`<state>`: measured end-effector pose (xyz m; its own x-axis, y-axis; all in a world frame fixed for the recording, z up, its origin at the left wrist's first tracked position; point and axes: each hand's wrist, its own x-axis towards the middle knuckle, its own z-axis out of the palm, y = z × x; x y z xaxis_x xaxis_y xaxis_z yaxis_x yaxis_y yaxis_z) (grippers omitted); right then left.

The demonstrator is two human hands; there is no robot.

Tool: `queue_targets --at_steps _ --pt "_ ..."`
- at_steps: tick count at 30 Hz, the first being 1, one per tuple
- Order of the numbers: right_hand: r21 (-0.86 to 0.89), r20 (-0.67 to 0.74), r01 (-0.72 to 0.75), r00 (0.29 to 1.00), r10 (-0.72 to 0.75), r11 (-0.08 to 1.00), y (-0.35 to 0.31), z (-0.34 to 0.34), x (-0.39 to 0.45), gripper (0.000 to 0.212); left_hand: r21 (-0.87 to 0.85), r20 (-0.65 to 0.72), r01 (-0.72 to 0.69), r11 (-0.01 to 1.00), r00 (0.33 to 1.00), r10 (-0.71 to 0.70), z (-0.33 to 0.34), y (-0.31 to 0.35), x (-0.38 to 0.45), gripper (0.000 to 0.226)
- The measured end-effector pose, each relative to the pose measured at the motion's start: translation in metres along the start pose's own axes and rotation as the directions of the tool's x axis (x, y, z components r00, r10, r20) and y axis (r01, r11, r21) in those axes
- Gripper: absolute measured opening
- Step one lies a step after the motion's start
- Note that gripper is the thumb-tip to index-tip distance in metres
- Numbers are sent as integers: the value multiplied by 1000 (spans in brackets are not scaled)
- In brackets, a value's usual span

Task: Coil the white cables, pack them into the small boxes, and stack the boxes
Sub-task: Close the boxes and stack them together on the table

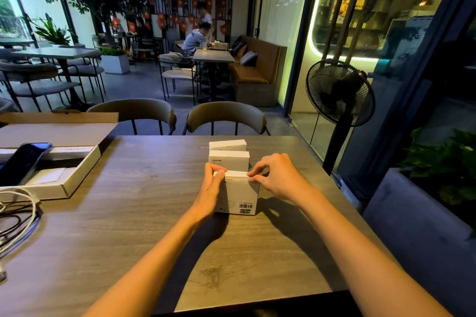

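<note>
White small box point(240, 194), barcode label on its near face, stands upright on the bench point(144, 213). Left hand point(210, 188) and right hand point(274, 177) each grip its top corners; two more boxes point(228, 154) stand at 12 o'clock.

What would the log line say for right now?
left hand: holds nearest box | right hand: pinches its top | other boxes: behind

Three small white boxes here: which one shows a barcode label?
The nearest small white cardboard box, held at its top by the left hand and right hand; its barcode sits bottom right. The two behind show none.
</note>
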<state>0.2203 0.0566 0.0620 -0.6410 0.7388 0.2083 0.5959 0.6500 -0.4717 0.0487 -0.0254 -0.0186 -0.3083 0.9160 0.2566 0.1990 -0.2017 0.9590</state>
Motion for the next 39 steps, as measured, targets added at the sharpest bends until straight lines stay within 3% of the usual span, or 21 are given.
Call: queue_targets --at_steps 3,7,12,17,21,26,28,31,33,35,39 --pt "4 -5 4 1000 -4 1000 0 0 -2 16 -53 -20 -4 999 1000 3 1 1 1 32" --pt "22 -21 38 999 -38 999 5 3 -6 15 -63 -92 17 998 996 -23 7 1 3 7" --pt "38 -30 107 994 -105 994 10 8 -9 15 -42 -98 39 998 994 -43 6 -5 6 11" --pt "-6 26 138 990 -138 990 13 12 -12 28 304 -228 64 951 974 8 2 -14 2 37" --pt "-14 -15 170 985 -171 985 13 26 -13 27 277 -375 68 959 926 43 -2 -15 -2 65" --pt "100 -155 161 977 -145 982 22 49 -5 29 219 -274 68 973 962 -5 -17 -28 12 88" --pt "168 -228 128 970 -88 978 26 61 -3 42 276 -252 48 960 967 24 -20 -44 21 90" --pt "388 -250 -24 959 130 921 30 76 -3 85 275 -244 79 958 970 -10 -25 -64 33 102" --pt "524 -162 -134 954 252 841 34 80 2 118 223 -237 100 970 970 -46 -28 -58 42 103" --pt "542 -67 -196 959 274 817 41 82 16 139 128 -225 128 983 969 -97 -32 -53 53 112" --pt "511 124 -270 963 241 816 55 77 50 152 7 -137 136 991 982 -134 -35 -67 69 104"
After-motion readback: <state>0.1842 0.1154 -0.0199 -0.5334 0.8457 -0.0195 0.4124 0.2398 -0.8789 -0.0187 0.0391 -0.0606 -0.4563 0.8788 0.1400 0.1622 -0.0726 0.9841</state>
